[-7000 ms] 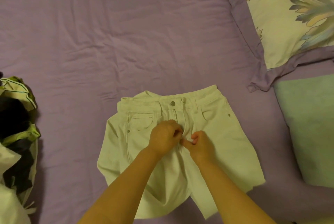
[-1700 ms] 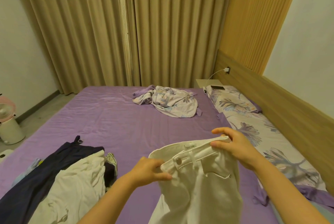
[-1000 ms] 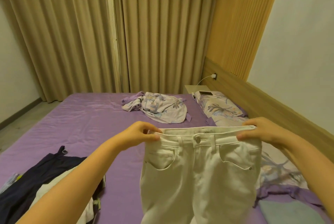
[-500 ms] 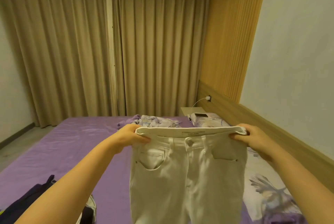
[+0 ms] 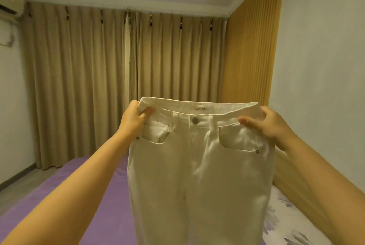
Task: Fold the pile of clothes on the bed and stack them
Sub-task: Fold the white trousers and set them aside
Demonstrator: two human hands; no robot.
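White jeans (image 5: 197, 175) hang upright in the air in front of me, front side towards me, button fastened, legs dropping out of the bottom of the view. My left hand (image 5: 134, 119) grips the left end of the waistband with curled fingers. My right hand (image 5: 266, 124) pinches the right end of the waistband, thumb on the front. The waistband is stretched flat between both hands. The pile of other clothes is out of view.
The purple bed sheet (image 5: 59, 191) lies below at the left. A floral pillow (image 5: 292, 223) shows at the lower right beside the wooden headboard (image 5: 280, 173). Beige curtains (image 5: 118, 86) cover the far wall.
Both hands have raised the jeans higher while my view tilted up. The clothes pile and the crumpled floral cloth on the bed have dropped out of sight.
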